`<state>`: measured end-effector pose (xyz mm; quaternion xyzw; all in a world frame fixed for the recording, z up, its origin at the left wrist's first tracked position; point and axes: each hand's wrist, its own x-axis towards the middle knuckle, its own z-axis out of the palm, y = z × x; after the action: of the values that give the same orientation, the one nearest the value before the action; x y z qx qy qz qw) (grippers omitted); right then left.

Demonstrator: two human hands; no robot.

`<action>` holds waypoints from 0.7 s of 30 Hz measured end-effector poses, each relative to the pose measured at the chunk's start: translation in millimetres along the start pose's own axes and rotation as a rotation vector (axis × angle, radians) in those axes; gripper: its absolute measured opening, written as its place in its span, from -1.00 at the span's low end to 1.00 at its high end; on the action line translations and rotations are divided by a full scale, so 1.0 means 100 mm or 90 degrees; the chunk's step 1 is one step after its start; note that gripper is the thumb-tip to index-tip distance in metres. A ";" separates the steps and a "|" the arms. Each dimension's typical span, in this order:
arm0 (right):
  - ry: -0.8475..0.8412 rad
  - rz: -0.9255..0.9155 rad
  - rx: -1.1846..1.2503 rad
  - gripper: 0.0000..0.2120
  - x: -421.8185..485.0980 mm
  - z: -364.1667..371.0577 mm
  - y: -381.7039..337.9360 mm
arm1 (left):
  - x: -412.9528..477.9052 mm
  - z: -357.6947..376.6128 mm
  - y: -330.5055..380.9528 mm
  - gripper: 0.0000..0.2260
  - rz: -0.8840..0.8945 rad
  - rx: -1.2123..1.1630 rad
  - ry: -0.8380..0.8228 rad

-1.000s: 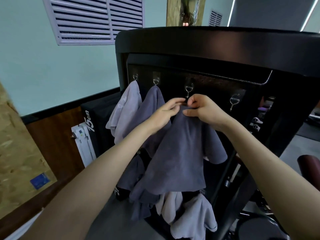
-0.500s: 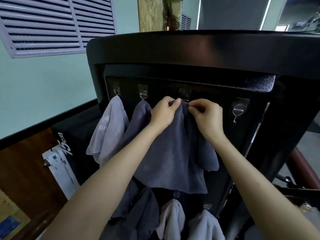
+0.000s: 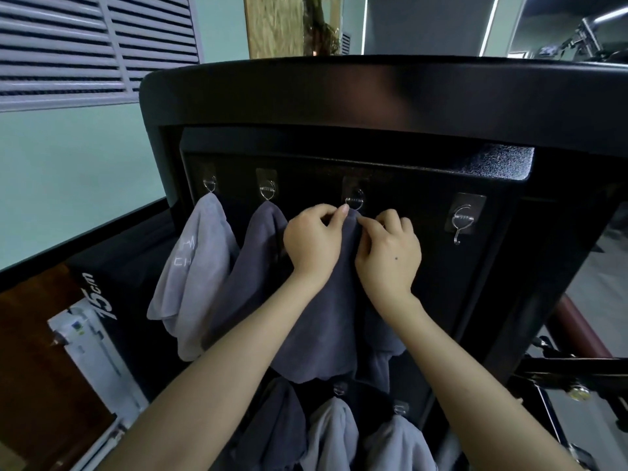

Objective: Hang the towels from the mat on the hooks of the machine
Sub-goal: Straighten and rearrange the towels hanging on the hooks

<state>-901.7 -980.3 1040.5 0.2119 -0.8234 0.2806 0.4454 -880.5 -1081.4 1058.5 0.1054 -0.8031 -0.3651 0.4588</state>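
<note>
As my left hand [image 3: 314, 244] and right hand [image 3: 389, 256] pinched the top of the towel [image 3: 319, 334], the hook [image 3: 354, 199] just above them could have missed the cloth, I judged, letting it fall.

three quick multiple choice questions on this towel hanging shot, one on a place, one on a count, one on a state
1. Which top-row hook is bare? A) far left B) second from left C) far right
2. How many hooks are in the top row of the machine? A) three B) four C) six
3. What are the left hand and right hand doing? A) both pinch the dark grey towel B) both hang empty C) only the left holds a towel

Answers: 1 C, the far-right hook carries nothing. 2 B, four metal hooks sit along the panel. 3 A, both hands pinch the towel's top edge just below the third hook.
</note>
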 end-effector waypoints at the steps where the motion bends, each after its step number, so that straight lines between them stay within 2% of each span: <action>1: -0.026 0.008 0.023 -0.70 -0.02 -0.02 -0.01 | -0.02 -0.01 0.00 -0.68 -0.004 0.006 -0.016; 5: -0.144 0.077 0.048 -0.58 -0.03 -0.11 -0.07 | 0.01 -0.14 0.05 -0.57 -0.071 0.025 -0.171; 8: -0.188 0.055 -0.031 -0.64 -0.02 -0.14 -0.07 | 0.05 -0.20 0.12 -0.57 -0.131 0.028 -0.281; 12: -0.143 -0.031 -0.137 -0.68 -0.11 -0.20 0.00 | 0.03 -0.24 0.21 -0.56 -0.209 -0.028 -0.353; 15: -0.097 -0.067 -0.117 -0.66 -0.21 -0.33 0.11 | -0.06 -0.31 0.25 -0.57 -0.244 -0.068 -0.308; 18: -0.052 -0.130 -0.052 -0.73 -0.39 -0.51 0.24 | -0.28 -0.42 0.32 -0.66 -0.253 -0.067 -0.177; 21: -0.061 -0.213 0.100 -0.74 -0.75 -0.71 0.41 | -0.65 -0.57 0.31 -0.78 -0.241 -0.055 -0.030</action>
<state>-844.2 -895.8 997.0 0.3926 -0.7726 0.2556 0.4285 -792.2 -1054.5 1054.4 0.2263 -0.7630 -0.4818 0.3668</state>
